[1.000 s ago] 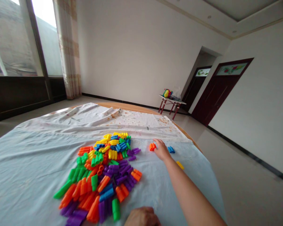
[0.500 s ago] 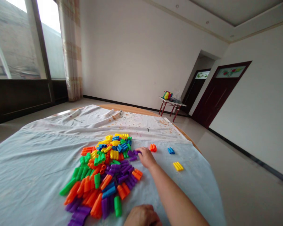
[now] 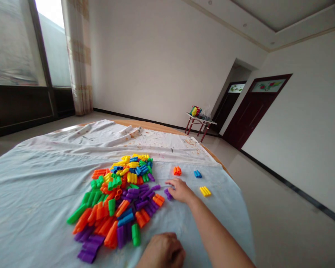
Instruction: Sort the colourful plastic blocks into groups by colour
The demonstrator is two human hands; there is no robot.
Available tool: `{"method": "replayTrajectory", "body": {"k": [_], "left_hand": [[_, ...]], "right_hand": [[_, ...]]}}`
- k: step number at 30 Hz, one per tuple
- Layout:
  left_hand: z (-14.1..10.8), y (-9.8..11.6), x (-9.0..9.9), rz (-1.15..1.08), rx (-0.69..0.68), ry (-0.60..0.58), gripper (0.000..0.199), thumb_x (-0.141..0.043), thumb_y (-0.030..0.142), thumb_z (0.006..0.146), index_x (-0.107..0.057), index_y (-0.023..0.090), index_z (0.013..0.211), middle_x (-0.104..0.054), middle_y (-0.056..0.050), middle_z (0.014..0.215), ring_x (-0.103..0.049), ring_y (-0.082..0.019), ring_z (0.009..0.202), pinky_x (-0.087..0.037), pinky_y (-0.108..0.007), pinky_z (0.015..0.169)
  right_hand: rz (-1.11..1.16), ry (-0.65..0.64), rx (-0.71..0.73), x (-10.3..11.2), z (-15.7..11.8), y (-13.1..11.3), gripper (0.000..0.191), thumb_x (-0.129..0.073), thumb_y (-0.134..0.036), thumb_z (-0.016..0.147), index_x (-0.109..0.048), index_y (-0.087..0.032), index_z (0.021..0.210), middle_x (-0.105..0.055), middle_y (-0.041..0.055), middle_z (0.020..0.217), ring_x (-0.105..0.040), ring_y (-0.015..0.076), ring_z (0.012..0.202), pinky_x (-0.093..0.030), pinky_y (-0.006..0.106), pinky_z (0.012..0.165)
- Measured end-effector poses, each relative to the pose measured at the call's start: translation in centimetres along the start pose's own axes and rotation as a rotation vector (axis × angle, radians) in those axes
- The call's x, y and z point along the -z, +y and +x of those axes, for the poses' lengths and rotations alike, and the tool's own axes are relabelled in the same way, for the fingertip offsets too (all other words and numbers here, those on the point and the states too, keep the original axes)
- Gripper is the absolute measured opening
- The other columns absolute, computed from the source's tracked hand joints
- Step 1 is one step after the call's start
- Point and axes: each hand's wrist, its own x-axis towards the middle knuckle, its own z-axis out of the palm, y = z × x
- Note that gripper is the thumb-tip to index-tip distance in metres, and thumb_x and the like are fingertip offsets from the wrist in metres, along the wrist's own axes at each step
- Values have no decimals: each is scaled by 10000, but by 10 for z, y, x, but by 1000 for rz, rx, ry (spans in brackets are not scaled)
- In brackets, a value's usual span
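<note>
The left hand (image 3: 163, 249) is curled loosely in front of the person, knuckles up, and from where I stand I can't tell whether anything is tucked inside; it probably just props on the pale blue cloth (image 3: 39, 201). Just beyond it, to the left, spreads the heap of toy blocks (image 3: 123, 208), jumbled together. Further out is the right hand (image 3: 182, 191), palm down, its finger and thumb apart, with a purple block (image 3: 168, 194) right at the thumb, off the heap's right edge. Whether it's pinched, I can't say; that low reach seems to suit something so small lying flat. Past the hand, a yellow block (image 3: 205, 191), a blue block (image 3: 197, 174) and an orange block (image 3: 177, 171) sit well apart, which likely keeps them from mixing with the pile. Beyond lies a stained white cloth (image 3: 156, 147), then a small table (image 3: 187, 115) by the wall.
</note>
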Motion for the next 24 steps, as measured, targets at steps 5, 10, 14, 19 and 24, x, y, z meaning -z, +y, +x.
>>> {"method": "replayTrajectory", "body": {"k": [5,10,14,19,24], "left_hand": [[-2,7,6,-10,4,27,197,-456,122,752,-502,166,566,-545,1,602,-458,-88,557,-281,-210,517],[-4,9,9,-52,35,27,218,-443,156,794,-510,166,587,-561,-6,641,-495,-99,599,-312,-204,546],[-6,10,10,-62,28,25,241,-432,174,829,-541,169,614,-567,-3,663,-514,-100,630,-325,-201,568],[-6,11,11,-48,39,26,249,-438,193,836,-556,170,618,-570,-4,669,-514,-100,633,-321,-202,573],[-6,11,10,-35,35,33,256,-419,199,849,-565,172,641,-568,-2,679,-515,-99,644,-317,-198,578]], "right_hand": [[-30,210,-33,-1,-14,-1,361,-573,-331,807,-616,-159,1121,-616,119,1100,-557,230,1040,-424,349,925],[-61,140,-51,-7,-29,-8,401,-669,-379,730,-624,-185,1077,-641,87,1006,-567,236,998,-427,357,894],[-20,122,-41,-2,-43,0,423,-656,-217,701,-600,-189,1119,-640,75,1045,-557,226,1021,-415,350,919],[3,193,-91,12,-58,22,471,-610,-116,683,-585,-193,1148,-630,78,1088,-545,234,1036,-409,384,941],[-1,221,-95,7,-50,28,489,-585,-96,688,-575,-190,1168,-627,79,1128,-542,234,1058,-414,376,941]]}}
